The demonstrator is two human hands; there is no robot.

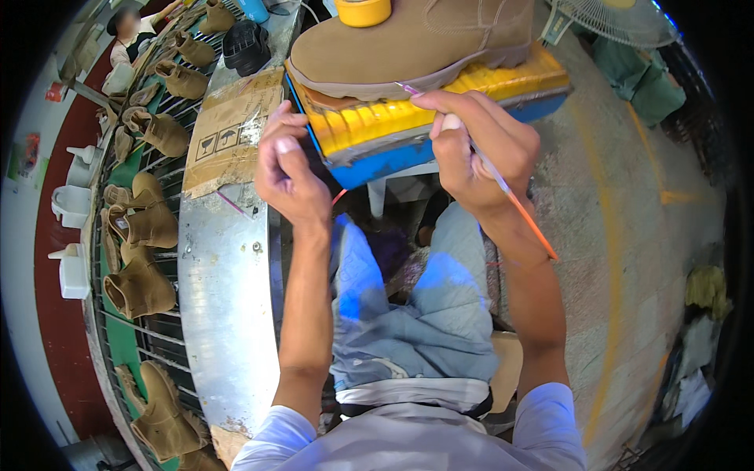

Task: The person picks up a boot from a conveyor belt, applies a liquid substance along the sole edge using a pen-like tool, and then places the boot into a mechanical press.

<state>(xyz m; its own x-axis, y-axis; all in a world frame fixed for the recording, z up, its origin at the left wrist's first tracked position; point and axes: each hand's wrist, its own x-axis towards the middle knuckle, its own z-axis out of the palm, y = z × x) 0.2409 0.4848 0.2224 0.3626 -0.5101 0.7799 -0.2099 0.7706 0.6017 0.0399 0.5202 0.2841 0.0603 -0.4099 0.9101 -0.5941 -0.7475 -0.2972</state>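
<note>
Up at the top centre of the frame, a tan suede boot [416, 39] lies on its side on a yellow-and-blue padded block [440, 118], raised so its sole seam faces the seated person. Their right hand [471, 149] pinches a thin orange-handled brush [503, 184] like a pen, tip at that seam, while the left hand [287, 165] hovers just beside the block, fingers curled and holding nothing. Along the left of the frame, more tan boots [141, 286] sit on a green conveyor rack [129, 345] beyond a curved metal tabletop [224, 314].

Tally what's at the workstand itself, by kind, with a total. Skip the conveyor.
Tan boot on the stand: 1
Thin brush in the right hand: 1
Yellow tape roll: 1
Yellow-and-blue stand, left hand nearest: 1
Total: 4
</note>
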